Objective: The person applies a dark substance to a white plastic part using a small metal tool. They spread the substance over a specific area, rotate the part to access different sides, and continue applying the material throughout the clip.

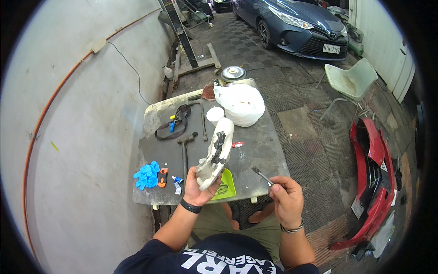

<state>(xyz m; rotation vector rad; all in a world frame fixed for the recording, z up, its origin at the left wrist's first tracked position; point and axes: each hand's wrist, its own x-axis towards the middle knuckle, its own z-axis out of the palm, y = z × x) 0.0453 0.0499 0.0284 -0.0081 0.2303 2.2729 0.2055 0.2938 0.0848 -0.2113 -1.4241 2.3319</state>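
Your elongated, smooth off-white piece [218, 153] shows irregular black patches. Your dark navy fabric shirt [219, 255] bears white lettering. You also see: thin, crumpled bright-blue gloves [147, 175]; shallow, lime-green plastic tray [229, 180]; curved, glossy-red bumper [387, 187].

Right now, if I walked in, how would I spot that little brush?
Find the grey table beside the white wall, then look to its near right corner, where the right hand is. Pinched there is the brush, pointing up and to the left. Slim, grey-handled and dark-tipped, it stands apart from the bulky white, dark-patched piece in the left hand.
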